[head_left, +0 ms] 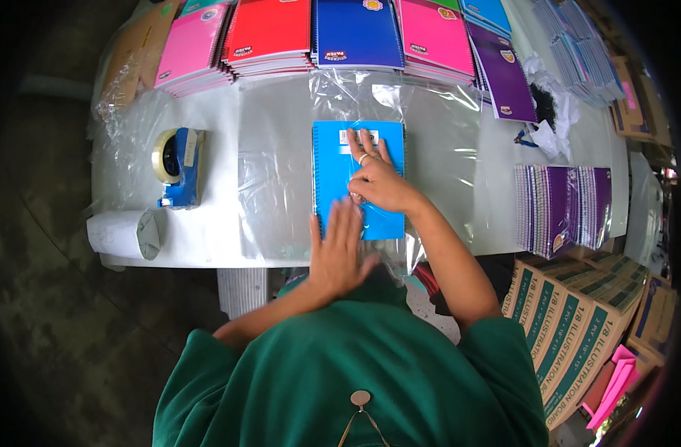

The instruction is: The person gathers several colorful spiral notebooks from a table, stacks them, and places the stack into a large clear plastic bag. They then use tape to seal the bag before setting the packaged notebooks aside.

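Observation:
A light-blue spiral notebook (385,216) lies flat on clear plastic film (277,186), its coil along the left side and a white label near its top. My right hand (378,179) rests on the upper and middle part of the cover. Three of its fingers stretch upward over the label, and one wears a ring; the thumb side is bent inward, and whether it pinches film is unclear. My left hand (337,249) is slightly blurred over the notebook's lower edge, fingers extended and spread. Glossy film shows above and below the notebook.
Stacks of red (270,33), dark-blue (359,33) and pink notebooks (434,33) line the far edge. A blue tape dispenser (182,167) stands left, behind a folded white packet (124,233). Purple notebooks (562,208) lie right, above cardboard boxes (579,328).

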`<state>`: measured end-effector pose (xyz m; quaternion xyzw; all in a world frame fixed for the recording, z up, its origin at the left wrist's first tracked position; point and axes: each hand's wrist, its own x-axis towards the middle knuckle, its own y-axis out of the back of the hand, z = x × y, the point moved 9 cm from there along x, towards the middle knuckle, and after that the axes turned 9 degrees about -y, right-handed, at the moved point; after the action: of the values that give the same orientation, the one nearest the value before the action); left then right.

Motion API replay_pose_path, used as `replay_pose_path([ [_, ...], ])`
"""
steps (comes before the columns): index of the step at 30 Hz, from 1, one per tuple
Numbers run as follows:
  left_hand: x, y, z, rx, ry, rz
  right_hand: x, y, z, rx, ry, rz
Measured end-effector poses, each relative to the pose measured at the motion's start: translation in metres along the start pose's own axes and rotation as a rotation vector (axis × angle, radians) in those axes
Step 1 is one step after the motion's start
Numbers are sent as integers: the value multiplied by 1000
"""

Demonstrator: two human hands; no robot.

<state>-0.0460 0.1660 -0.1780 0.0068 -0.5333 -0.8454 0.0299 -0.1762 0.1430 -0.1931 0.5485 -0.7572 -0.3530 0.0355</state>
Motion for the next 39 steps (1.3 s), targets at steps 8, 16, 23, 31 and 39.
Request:
replay_pose_path([
  [8,26,29,10,-136,-280,127,5,-4,-2,-134,-141,-236],
  [16,-55,93,-80,-875,73,161,0,-3,-6,-224,-53,-173],
  [23,-150,135,-323,-739,1003,588,3,12,-18,-181,-19,171],
  [31,-125,120,-319,-1199,801,394,2,11,-28,-208,45,205],
  [39,-183,143,-315,-154,928,654,2,12,-26,-258,19,187],
])
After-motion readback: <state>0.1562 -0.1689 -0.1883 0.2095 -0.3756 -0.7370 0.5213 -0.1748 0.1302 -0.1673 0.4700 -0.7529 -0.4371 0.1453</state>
